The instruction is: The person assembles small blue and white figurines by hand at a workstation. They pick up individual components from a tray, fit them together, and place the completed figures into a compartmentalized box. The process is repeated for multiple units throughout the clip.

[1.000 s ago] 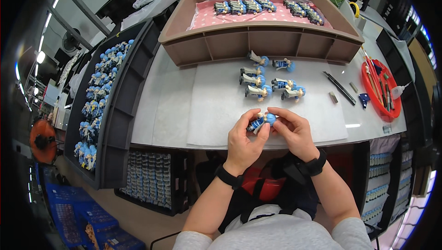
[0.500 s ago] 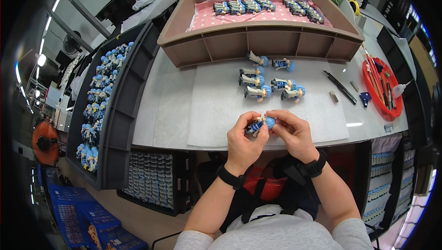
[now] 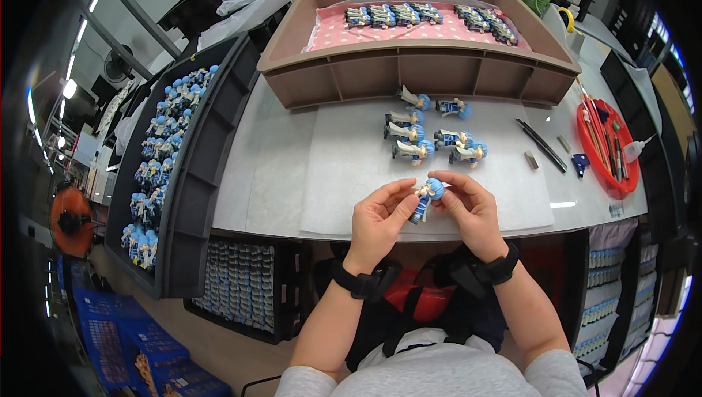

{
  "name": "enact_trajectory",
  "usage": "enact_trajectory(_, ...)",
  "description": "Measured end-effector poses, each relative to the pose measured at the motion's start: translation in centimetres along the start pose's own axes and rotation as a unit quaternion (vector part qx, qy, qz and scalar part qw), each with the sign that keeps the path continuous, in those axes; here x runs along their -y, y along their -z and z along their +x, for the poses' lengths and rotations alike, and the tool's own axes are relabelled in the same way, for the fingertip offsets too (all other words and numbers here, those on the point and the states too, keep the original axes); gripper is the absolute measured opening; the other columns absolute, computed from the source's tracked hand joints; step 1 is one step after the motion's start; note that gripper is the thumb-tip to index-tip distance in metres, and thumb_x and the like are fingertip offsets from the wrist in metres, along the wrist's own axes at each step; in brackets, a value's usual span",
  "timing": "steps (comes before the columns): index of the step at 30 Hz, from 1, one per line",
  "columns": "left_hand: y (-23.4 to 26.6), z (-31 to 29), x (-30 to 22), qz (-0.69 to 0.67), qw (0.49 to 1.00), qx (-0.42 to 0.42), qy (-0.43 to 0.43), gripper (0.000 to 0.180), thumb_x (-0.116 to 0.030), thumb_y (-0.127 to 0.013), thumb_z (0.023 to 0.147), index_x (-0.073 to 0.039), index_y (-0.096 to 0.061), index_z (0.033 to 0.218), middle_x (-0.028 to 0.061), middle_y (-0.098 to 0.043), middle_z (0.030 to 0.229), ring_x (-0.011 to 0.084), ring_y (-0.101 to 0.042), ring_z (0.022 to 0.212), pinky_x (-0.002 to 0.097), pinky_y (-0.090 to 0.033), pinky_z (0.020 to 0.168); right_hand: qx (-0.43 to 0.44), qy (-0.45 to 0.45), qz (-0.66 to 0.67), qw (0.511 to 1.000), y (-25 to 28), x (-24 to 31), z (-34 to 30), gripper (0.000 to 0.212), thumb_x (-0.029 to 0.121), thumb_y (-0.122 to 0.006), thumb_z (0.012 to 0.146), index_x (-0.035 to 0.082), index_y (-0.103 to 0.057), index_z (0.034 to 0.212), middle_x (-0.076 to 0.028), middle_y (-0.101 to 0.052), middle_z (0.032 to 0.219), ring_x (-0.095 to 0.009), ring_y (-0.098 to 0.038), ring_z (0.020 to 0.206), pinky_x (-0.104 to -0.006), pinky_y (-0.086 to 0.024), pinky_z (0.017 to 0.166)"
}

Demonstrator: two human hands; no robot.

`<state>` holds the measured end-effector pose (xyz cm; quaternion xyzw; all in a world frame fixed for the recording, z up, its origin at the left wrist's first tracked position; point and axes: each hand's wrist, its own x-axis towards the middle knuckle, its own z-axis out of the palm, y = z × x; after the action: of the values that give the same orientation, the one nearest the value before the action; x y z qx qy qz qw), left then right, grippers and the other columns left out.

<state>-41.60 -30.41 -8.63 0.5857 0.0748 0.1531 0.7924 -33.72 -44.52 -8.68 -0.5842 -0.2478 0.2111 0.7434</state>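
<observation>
A small blue-haired figurine [image 3: 422, 208] in a blue-and-white outfit is held just above the near edge of the white sheet. My right hand [image 3: 474, 210] pinches its head between thumb and fingers. From the other side my left hand [image 3: 380, 223] is closed around its upper body, thumb and fingertips against it. Beyond my hands, several matching figurines lie on the sheet in two loose columns, among them one on the left [image 3: 413, 150] and one on the right [image 3: 468, 153].
A brown bin [image 3: 417, 72] holds rows of figurines on pink dotted cloth. More fill a dark crate [image 3: 212, 156] at left. On the right are a red tray [image 3: 613, 186] of brushes, a black pen [image 3: 541, 145], a grey block [image 3: 531, 160] and a blue clip-like piece [image 3: 580, 163].
The figurine has been turned from lying sideways to more upright, its feet now toward me. My left hand has shifted slightly left and its fingers have loosened.
</observation>
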Motion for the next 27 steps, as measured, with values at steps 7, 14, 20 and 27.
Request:
enact_trajectory(7,0.5,0.3,0.4,-0.03,0.999,-0.004,-0.023,0.045,0.002,-0.062,0.077,0.004,-0.045,0.118,0.0071,-0.053,0.101,0.0116,-0.054,0.084,0.0234,-0.048,0.076,0.063,0.021,-0.092,0.994,-0.9,0.5,-0.4,0.047,0.006,-0.061,0.079,0.001,-0.044,0.123,-0.002,-0.051,0.08,-0.01,-0.052,0.074,-0.0224,-0.047,0.071)
enact_trajectory(14,0.8,0.5,-0.3,-0.06,0.996,0.001,0.064,0.037,-0.015,-0.054,0.086,0.002,-0.047,0.118,0.0066,-0.056,0.098,0.0116,-0.055,0.086,0.0253,-0.049,0.076,0.048,0.027,-0.084,0.995,-1.0,0.3,-0.5,0.059,0.0,-0.067,0.072,0.001,-0.042,0.125,-0.003,-0.05,0.085,-0.01,-0.051,0.077,-0.0239,-0.048,0.072)
enact_trajectory(20,0.5,0.7,-0.3,-0.046,0.996,-0.009,0.07,0.032,-0.017,-0.05,0.089,0.002,-0.05,0.114,0.0067,-0.058,0.098,0.0131,-0.057,0.087,0.027,-0.049,0.076,0.074,0.026,-0.038,0.996,-0.7,-0.1,-0.6,0.054,0.001,-0.067,0.073,0.0,-0.044,0.122,-0.005,-0.052,0.09,-0.011,-0.054,0.081,-0.0243,-0.048,0.073)
enact_trajectory(27,0.6,0.7,-0.1,-0.087,0.994,-0.051,0.052,0.027,-0.016,-0.05,0.089,0.001,-0.053,0.109,0.0066,-0.058,0.099,0.0134,-0.058,0.086,0.0273,-0.05,0.076,0.059,-0.024,-0.064,0.996,-1.1,0.5,-0.5,0.053,0.002,-0.068,0.073,0.0,-0.044,0.12,-0.009,-0.052,0.099,-0.012,-0.056,0.084,-0.0231,-0.049,0.071)
